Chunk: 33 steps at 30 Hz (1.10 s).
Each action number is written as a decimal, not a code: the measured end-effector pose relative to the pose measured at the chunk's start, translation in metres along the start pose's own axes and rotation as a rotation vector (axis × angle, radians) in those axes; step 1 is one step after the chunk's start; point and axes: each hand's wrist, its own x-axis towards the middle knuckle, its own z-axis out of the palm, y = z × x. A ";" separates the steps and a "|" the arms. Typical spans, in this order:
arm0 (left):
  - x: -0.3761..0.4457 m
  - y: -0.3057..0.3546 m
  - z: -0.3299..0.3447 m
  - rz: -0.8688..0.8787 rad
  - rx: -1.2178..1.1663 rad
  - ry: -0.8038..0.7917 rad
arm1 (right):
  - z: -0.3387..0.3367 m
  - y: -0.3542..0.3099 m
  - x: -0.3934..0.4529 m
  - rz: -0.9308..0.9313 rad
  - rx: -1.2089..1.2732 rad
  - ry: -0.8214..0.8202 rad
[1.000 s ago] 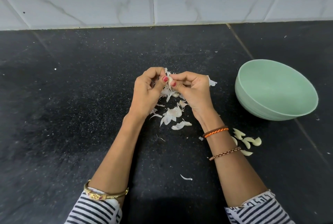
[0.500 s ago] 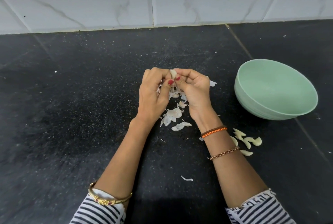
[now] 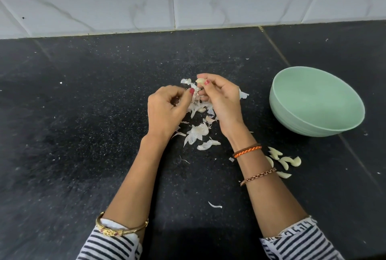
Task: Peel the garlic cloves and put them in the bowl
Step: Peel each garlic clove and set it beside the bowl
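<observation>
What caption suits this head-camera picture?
Right hand pinches a pale garlic clove above papery white skins, beside a mint-green bowl.

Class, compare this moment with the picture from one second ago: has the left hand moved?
Yes. The left hand has pulled back from the right hand, drifting left, away from the bowl. The right hand holds the clove.

Single head-worn view, steeply down and forward, close over the counter (image 3: 83, 113).

Bare counter (image 3: 83, 134) leftward; bowl (image 3: 313, 126), peeled cloves (image 3: 284, 162) right; skins (image 3: 198, 132), perhaps cloves, centre.
</observation>
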 end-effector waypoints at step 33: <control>-0.002 0.007 0.004 -0.195 -0.224 -0.038 | -0.005 0.004 0.002 -0.098 -0.132 0.021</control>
